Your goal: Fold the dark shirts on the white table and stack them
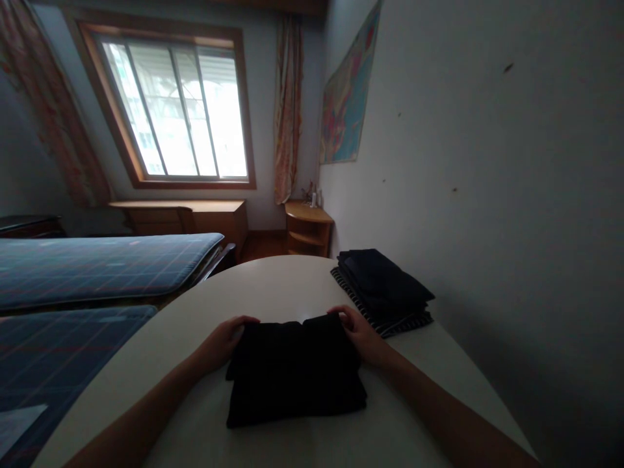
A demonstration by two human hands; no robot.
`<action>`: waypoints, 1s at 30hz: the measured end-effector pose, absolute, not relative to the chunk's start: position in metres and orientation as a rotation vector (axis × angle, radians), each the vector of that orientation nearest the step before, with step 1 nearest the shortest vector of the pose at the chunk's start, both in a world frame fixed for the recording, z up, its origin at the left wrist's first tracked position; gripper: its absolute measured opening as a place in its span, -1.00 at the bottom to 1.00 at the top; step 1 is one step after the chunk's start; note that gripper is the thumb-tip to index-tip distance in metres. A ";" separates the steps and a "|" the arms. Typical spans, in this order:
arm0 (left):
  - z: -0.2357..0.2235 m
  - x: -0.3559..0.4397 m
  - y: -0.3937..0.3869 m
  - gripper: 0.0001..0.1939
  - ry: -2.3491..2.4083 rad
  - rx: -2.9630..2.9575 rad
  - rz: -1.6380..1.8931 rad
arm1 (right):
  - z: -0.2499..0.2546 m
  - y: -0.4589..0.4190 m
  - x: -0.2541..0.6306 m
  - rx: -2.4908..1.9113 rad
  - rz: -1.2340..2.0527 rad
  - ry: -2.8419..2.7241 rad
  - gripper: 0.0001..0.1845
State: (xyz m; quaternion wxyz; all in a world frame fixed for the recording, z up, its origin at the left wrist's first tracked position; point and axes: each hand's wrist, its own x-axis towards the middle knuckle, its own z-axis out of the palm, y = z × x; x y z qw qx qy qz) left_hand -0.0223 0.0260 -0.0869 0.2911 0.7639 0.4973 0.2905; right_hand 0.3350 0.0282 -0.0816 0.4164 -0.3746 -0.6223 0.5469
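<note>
A folded black garment [295,374] lies in front of me on the white round table [273,276]; its exact kind is too dark to make out. My left hand [228,339] grips its far left corner, fingers curled over the edge. At the far right corner, my right hand [358,330] holds the cloth the same way, thumb and fingers closed on it. Just beyond my right hand sits a stack of folded dark clothes [383,283], with a striped piece [351,292] at the bottom.
A plaid mattress [107,266] stands left of the table, with another blue plaid surface [73,364] nearer me. The wall [478,227] runs close along the right. Beyond are a wooden desk [219,207], a corner shelf [308,213] and a window [180,110].
</note>
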 end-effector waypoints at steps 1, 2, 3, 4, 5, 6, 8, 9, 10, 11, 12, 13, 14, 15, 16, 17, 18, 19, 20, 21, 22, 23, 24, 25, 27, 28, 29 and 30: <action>-0.087 -0.022 0.026 -0.60 1.327 2.039 0.778 | -0.082 0.028 0.335 -0.939 1.395 -1.536 -0.57; -0.087 -0.022 0.026 -0.61 1.329 2.040 0.782 | -0.082 0.027 0.336 -0.938 1.402 -1.518 -0.54; -0.087 -0.022 0.026 -0.61 1.332 2.040 0.788 | -0.081 0.026 0.336 -0.938 1.397 -1.514 -0.51; -0.088 -0.021 0.026 -0.61 1.336 2.039 0.793 | -0.080 0.025 0.336 -0.938 1.389 -1.528 -0.49; -0.088 -0.022 0.026 -0.61 1.339 2.036 0.796 | -0.079 0.024 0.335 -0.941 1.379 -1.554 -0.47; -0.089 -0.022 0.026 -0.61 1.344 2.033 0.796 | -0.078 0.024 0.335 -0.951 1.369 -1.582 -0.46; -0.089 -0.023 0.026 -0.61 1.356 2.029 0.799 | -0.076 0.025 0.335 -0.981 1.332 -1.615 -0.50; -0.088 -0.023 0.025 -0.61 1.357 2.028 0.801 | -0.075 0.027 0.335 -0.996 1.306 -1.614 -0.55; -0.087 -0.023 0.025 -0.61 1.355 2.026 0.806 | -0.076 0.029 0.336 -1.009 1.279 -1.601 -0.61; -0.086 -0.023 0.025 -0.62 1.350 2.025 0.815 | -0.076 0.031 0.337 -1.020 1.255 -1.579 -0.66; -0.083 -0.022 0.024 -0.62 1.347 2.018 0.829 | -0.077 0.034 0.338 -1.030 1.244 -1.553 -0.68; -0.081 -0.021 0.023 -0.63 1.345 2.007 0.850 | -0.079 0.037 0.340 -1.042 1.243 -1.525 -0.69; -0.079 -0.020 0.023 -0.63 1.344 1.994 0.876 | -0.080 0.040 0.342 -1.058 1.250 -1.497 -0.69; -0.077 -0.018 0.022 -0.64 1.340 1.981 0.901 | -0.081 0.043 0.344 -1.078 1.266 -1.477 -0.69; -0.076 -0.016 0.021 -0.64 1.337 1.964 0.922 | -0.082 0.045 0.345 -1.097 1.286 -1.469 -0.67; -0.076 -0.014 0.021 -0.64 1.337 1.947 0.935 | -0.082 0.046 0.346 -1.117 1.295 -1.470 -0.66; -0.077 -0.012 0.021 -0.64 1.341 1.931 0.938 | -0.081 0.047 0.346 -1.140 1.291 -1.477 -0.65; -0.079 -0.012 0.022 -0.64 1.345 1.920 0.929 | -0.079 0.047 0.345 -1.162 1.271 -1.482 -0.64; -0.080 -0.011 0.023 -0.63 1.361 1.907 0.919 | -0.077 0.046 0.345 -1.184 1.246 -1.481 -0.61; -0.082 -0.011 0.024 -0.63 1.396 1.898 0.919 | -0.075 0.045 0.343 -1.205 1.220 -1.479 -0.59; -0.082 -0.011 0.025 -0.63 1.446 1.899 0.937 | -0.073 0.044 0.342 -1.225 1.190 -1.482 -0.56; -0.082 -0.011 0.025 -0.62 1.502 1.912 0.978 | -0.072 0.043 0.341 -1.241 1.161 -1.502 -0.54; -0.079 -0.010 0.024 -0.62 1.547 1.939 1.041 | -0.072 0.042 0.340 -1.253 1.131 -1.536 -0.53; -0.076 -0.008 0.021 -0.60 1.563 1.987 1.106 | -0.072 0.042 0.340 -1.262 1.101 -1.575 -0.52; -0.067 0.001 0.009 -0.57 1.477 2.140 1.159 | -0.075 0.042 0.340 -1.277 1.049 -1.651 -0.49; -0.062 0.007 0.001 -0.54 1.378 2.238 1.091 | -0.077 0.043 0.341 -1.294 1.019 -1.684 -0.49; -0.058 0.014 -0.008 -0.52 1.293 2.328 0.967 | -0.078 0.044 0.341 -1.323 0.972 -1.725 -0.51; -0.056 0.020 -0.017 -0.49 1.204 2.426 0.816 | -0.079 0.044 0.342 -1.352 0.892 -1.776 -0.56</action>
